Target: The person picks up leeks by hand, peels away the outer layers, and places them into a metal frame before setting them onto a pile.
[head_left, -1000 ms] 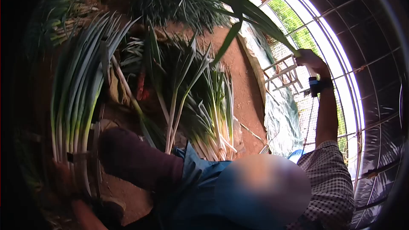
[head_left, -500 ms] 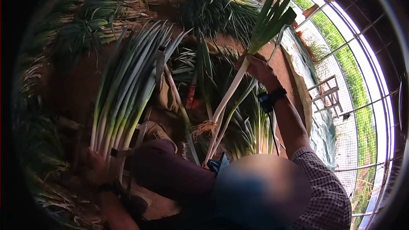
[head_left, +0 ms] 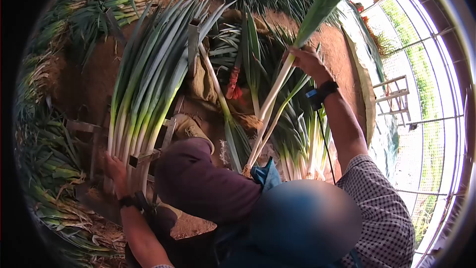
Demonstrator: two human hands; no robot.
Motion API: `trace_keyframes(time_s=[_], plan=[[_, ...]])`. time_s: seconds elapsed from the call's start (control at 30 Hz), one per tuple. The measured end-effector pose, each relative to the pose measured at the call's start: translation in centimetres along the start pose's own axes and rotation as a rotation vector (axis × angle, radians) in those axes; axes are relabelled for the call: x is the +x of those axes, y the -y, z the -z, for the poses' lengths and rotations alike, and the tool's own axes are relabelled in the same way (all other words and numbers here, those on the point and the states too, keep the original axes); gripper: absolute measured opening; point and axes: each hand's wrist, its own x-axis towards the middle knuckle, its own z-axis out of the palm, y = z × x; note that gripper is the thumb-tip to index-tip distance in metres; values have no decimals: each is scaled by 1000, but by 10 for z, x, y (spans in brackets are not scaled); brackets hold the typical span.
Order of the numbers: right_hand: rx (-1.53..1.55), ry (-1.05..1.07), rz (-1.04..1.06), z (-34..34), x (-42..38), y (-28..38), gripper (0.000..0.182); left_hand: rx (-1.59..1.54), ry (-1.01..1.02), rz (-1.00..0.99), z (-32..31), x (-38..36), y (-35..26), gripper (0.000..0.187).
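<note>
Two bare hands are at work over a wooden rack (head_left: 171,129) that stands on reddish soil and serves as the landmark for this view. Right hand (head_left: 307,62), raised well to the right of the rack, is closed around the pale shaft of a single leek (head_left: 272,101); the leek passes through the fist, its green leaves (head_left: 320,10) fanning upward beyond the fingers and its white stem slanting down and leftward to a rooted base (head_left: 246,168) near the knee (head_left: 193,178). A dark wristband (head_left: 322,92) sits just below this hand. Left hand (head_left: 116,168) lies at the lower end of the rack, fingers spread and pressed against the white butts of the leek bundle (head_left: 148,79) stacked there; whether the fingers curl around any stem cannot be told. That bundle lies along the rack, white ends toward the left hand and blue-green leaf tips pointing away toward the top of the view. To the right of the rack, between it and the held leek, a red-handled tool (head_left: 233,83) rests among loose leaves. Farther right of the rack, under the raised forearm, a second heap of leeks (head_left: 302,144) lies on the soil. Trimmed leaves (head_left: 54,168) cover the ground left of the rack.
</note>
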Motion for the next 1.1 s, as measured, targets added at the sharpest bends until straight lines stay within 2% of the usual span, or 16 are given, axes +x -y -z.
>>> trace_keyframes(time_s=[0.13, 0.23, 0.33, 0.37, 0.4, 0.43, 0.5, 0.57, 0.63, 0.7, 0.77, 0.83, 0.93, 0.97, 1.03, 1.1], plan=[[-208, -47, -102, -12, -12, -52, 23, 74, 108, 44, 5, 4, 4, 48], [-224, 0, -173, -10, -6, -105, 24, -18, 45, -4, -3, 2, 15, 50], [-330, -96, -190, 3, -5, -132, 18, -284, 70, 6, -14, 4, 32, 51], [-375, -127, -200, 8, -4, -137, 17, -230, 56, 9, -17, 5, 37, 51], [-481, -202, -241, 17, -4, -139, 17, -175, 44, 9, -20, 7, 41, 51], [-840, -304, -266, 31, 2, -149, 22, -121, 32, 8, -23, 9, 41, 51], [-1349, -543, 23, 21, -14, -131, 24, -69, 102, 80, 12, -1, 3, 52], [-1135, -530, 107, 6, -17, -131, 21, -36, 87, 72, 8, 2, 4, 52], [-962, -150, 30, -18, -19, -150, 29, -13, 8, -22, -16, 6, 39, 52], [-1266, 42, -176, -52, -7, -198, 36, 24, 51, -15, -9, 6, 34, 51], [-1179, -29, -281, -81, -19, -214, 50, 41, -17, -84, -20, 10, 57, 51], [-1274, -104, -365, -94, -17, -245, 58, 9, 94, 78, 5, -1, 23, 51], [-1183, -124, -314, -74, -16, -266, 55, 14, 138, 154, 25, -5, -6, 50], [-1044, -108, -399, -66, -14, -259, 45, 22, 136, 142, 21, -4, -4, 50], [-614, -20, -364, -48, -19, -238, 30, 5, 92, 121, 10, -2, 9, 50], [-502, 132, -378, -43, -25, -192, 26, -5, 77, 131, 6, -5, 9, 49]])
